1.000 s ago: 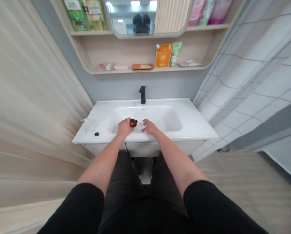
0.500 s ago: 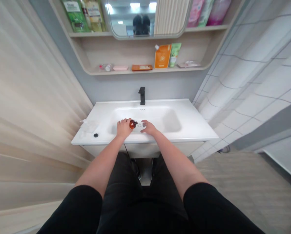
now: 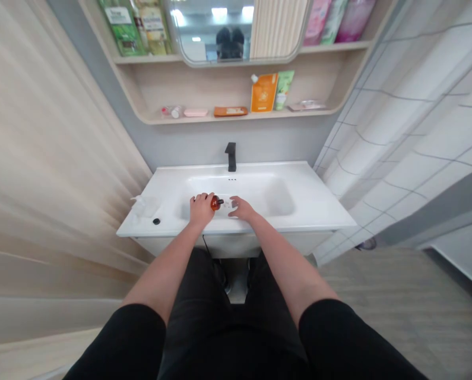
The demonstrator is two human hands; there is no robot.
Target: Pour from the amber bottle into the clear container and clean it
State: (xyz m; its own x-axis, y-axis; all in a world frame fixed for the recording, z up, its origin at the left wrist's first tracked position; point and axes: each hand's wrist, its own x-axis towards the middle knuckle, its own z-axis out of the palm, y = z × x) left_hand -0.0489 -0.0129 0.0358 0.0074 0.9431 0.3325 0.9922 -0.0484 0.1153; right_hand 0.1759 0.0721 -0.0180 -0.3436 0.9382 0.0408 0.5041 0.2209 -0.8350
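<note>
A small amber bottle (image 3: 215, 203) with a dark neck lies on its side in the grip of my left hand (image 3: 201, 209), over the front of the white sink basin (image 3: 275, 198). Its neck points right, toward my right hand (image 3: 242, 209). The fingers and thumb of that hand are curved and spread apart, a short way from the bottle's mouth. Between the two hands shows a shiny greyish patch (image 3: 226, 203); whether it is the drain or a clear object is hard to make out. A round black cap (image 3: 156, 221) rests on the counter's left side.
Behind the basin stands a black faucet (image 3: 231, 157). Clear and white packaging (image 3: 143, 205) lies on the left counter. Above, a shelf (image 3: 204, 120) carries an orange pouch (image 3: 264, 93), a green tube (image 3: 284, 89) and small items. A curtain (image 3: 57, 158) hangs at left.
Both hands stay almost where they were, the left still holding the tilted amber bottle. The whole view has shifted very slightly.
</note>
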